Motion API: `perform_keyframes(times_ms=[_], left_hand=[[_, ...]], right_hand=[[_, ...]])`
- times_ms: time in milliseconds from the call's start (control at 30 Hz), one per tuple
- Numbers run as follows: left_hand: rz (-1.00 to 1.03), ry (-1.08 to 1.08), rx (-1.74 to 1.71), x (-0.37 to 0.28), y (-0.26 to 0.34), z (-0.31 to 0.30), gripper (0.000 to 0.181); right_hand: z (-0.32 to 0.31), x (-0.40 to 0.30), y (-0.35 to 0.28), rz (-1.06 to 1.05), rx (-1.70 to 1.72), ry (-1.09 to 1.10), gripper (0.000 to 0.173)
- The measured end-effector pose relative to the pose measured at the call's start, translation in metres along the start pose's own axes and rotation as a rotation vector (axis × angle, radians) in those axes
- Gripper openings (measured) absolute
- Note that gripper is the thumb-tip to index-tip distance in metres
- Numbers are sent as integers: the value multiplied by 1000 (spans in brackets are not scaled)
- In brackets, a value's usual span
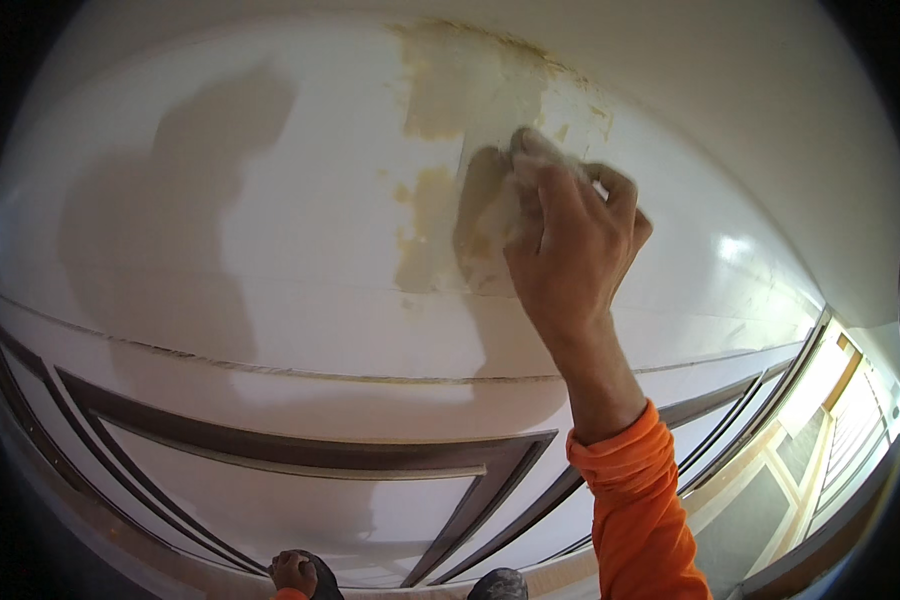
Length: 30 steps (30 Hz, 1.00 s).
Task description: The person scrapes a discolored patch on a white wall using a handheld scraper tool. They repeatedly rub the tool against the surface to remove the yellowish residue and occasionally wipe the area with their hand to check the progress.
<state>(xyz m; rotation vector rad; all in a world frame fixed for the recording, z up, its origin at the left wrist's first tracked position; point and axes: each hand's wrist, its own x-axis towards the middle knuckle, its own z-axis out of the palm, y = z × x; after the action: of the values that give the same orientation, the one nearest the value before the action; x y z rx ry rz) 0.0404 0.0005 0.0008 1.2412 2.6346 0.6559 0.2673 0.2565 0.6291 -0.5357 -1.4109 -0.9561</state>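
Observation:
My right hand [577, 225], in an orange sleeve [641, 510], is raised against the white wall [337, 225]. Its fingers are bent towards the surface and blurred; whether a thin thing is pinched between them cannot be made out. Around the fingertips, yellowish-brown patches [429, 217] mark the wall, where the white coat looks uneven. A rough brownish line [525, 49] runs along the top of the patched area. Low at the bottom edge, my left hand [294, 571] has curled fingers beside a dark rounded shape, perhaps my knee or shoe. Its palm is hidden.
Dark brown moulding [307, 435] frames panels on the lower wall, below a thin horizontal seam [292, 373]. To the right lie a bright opening [817, 375] and a floor with grey sections [750, 506]. Shadows of a person [165, 202] and arm fall on the wall.

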Motion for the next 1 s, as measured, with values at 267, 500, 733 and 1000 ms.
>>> perform_keyframes(times_ms=[267, 500, 733, 1000], left_hand=[[62, 125, -62, -8, -22, 18, 45], [-34, 147, -190, 0, -14, 15, 18], [9, 73, -42, 1, -23, 14, 41], [55, 133, 106, 7, -19, 17, 37]], right_hand=[[7, -3, -2, -7, 80, 72, 22], [11, 22, 3, 18, 56, 63, 28], [15, 23, 5, 28, 77, 83, 26], [5, 11, 6, -15, 79, 58, 22]])
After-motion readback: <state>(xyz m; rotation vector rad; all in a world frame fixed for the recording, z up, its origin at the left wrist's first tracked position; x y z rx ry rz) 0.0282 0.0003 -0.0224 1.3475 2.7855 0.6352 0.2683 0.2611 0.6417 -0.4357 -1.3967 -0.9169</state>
